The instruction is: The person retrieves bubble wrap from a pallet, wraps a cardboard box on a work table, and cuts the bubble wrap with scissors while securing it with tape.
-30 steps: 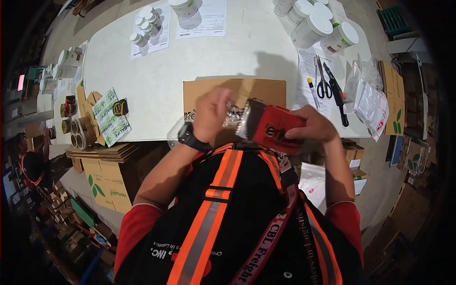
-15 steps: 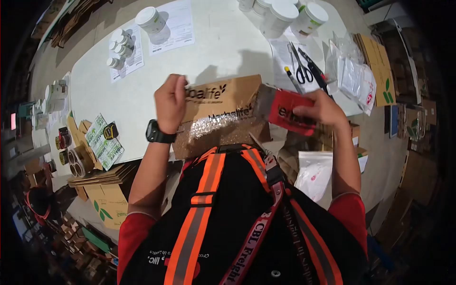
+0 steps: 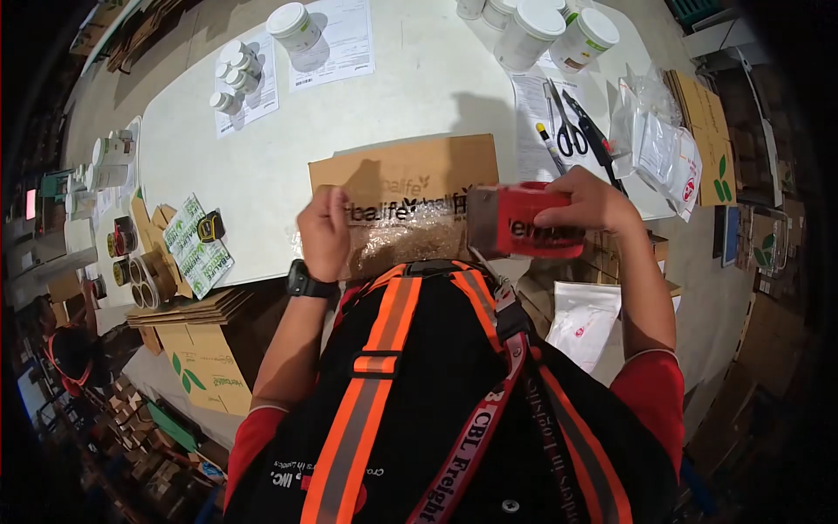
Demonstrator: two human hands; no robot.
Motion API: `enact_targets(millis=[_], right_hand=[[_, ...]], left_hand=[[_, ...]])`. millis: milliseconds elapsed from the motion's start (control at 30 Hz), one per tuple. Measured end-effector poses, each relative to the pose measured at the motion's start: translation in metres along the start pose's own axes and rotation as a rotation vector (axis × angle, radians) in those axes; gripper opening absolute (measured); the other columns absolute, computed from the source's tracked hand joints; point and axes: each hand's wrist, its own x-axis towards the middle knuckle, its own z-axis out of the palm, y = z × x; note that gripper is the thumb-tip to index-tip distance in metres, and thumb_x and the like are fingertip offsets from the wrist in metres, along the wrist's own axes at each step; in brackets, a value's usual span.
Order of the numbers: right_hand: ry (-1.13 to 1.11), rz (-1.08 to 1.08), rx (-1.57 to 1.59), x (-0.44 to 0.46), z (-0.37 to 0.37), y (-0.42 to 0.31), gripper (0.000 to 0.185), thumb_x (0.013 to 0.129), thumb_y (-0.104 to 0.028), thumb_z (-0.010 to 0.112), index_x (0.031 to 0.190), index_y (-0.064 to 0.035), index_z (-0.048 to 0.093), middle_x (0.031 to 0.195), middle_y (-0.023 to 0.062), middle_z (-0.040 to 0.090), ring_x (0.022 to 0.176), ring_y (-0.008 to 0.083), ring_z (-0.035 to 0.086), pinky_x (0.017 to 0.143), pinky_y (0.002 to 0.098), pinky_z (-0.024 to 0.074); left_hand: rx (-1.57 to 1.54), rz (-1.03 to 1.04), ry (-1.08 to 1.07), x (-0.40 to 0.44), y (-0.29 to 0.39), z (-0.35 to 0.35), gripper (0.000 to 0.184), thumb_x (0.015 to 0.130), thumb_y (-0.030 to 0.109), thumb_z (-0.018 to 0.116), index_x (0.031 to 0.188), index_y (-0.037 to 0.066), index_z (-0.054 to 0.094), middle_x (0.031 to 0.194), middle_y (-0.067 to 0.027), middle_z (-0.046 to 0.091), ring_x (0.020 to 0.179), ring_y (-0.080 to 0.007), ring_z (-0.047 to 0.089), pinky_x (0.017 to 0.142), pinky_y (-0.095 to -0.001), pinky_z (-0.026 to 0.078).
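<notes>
My right hand (image 3: 589,205) grips a red tape dispenser (image 3: 532,229) over the right end of a cardboard box (image 3: 401,175). Clear tape (image 3: 410,210) printed with black lettering stretches leftward from the dispenser across the box. At the tape's left end my left hand (image 3: 325,231) is closed, its fingers pinched on the tape. Shiny bubble wrap (image 3: 393,244) lies on the near part of the box, close to my body.
White tubs (image 3: 530,35) and small bottles (image 3: 234,70) stand on papers at the back. Scissors (image 3: 572,138) and a black cutter (image 3: 594,131) lie at right beside plastic bags (image 3: 659,157). Left are a tape measure (image 3: 210,227) and tape rolls (image 3: 150,281). Another person (image 3: 70,341) is far left.
The tape now spans the box between my hands, after being short and near the dispenser. My left hand has moved left and down, away from the dispenser. The view has shifted.
</notes>
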Motion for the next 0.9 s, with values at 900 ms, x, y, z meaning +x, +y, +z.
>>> enact_targets(millis=[900], right_hand=[[1.138, 0.095, -0.437, 0.098, 0.093, 0.196, 0.028, 0.079, -0.028, 0.061, 0.099, -0.0077, 0.064, 0.089, 0.0145, 0.064, 0.090, 0.0312, 0.059, 0.088, 0.0499, 0.0369]], left_hand=[[-0.201, 0.797, -0.144, 0.104, 0.194, -0.045, 0.015, 0.078, 0.009, 0.070, 0.075, 0.002, 0.057, 0.060, -0.0029, 0.055, 0.050, -0.0083, 0.049, 0.047, -0.0202, 0.037]])
